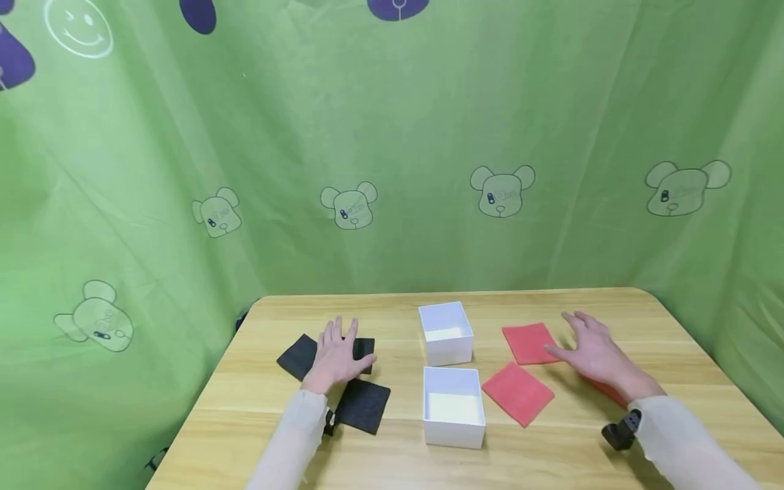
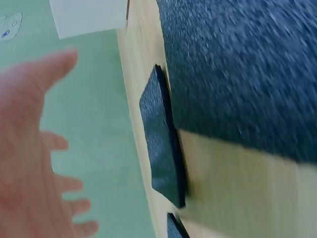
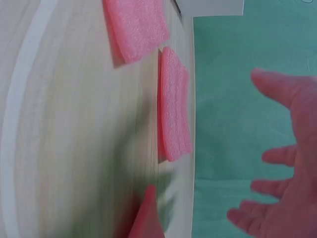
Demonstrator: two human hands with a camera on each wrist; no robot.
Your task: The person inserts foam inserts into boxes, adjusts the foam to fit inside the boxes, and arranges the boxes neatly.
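Black pad (image 1: 301, 355) under left hand (image 1: 336, 356) (spread) — fingers (image 1: 344, 331) past it

My table (image 1: 551, 463) is pale wood grain with rounded far corners. Behind and around it hangs a green curtain (image 1: 392, 136), creased, printed with cartoon bear heads (image 1: 502, 190), a white smiley face (image 1: 78, 28) and dark purple shapes along its top.

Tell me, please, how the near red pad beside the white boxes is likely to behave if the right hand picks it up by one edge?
The near red pad looks like thin, grainy foam, so it is probably very light and may bend a little. It lies flat on the wooden table, so the right hand might need to slide it before pinching. Its matte surface seems unlikely to slip.
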